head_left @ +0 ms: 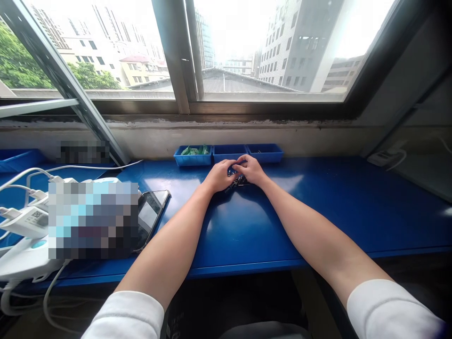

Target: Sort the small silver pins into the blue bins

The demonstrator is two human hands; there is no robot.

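Presently the left hand (pixel 219 175) and right hand (pixel 249 169) curl together over a small heap of dark metal parts (pixel 237 182) on the blue counter (pixel 318 207), near three blue trays (pixel 229 152); any actual grip cannot be told.

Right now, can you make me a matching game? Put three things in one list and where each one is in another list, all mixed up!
Things:
1. left hand
2. smartphone
3. leftmost blue tray

Places:
A. on the blue bench, beside the left arm
B. at the back of the bench, holding green pieces
C. on the small dark pieces

Right pairs: 1-C, 2-A, 3-B
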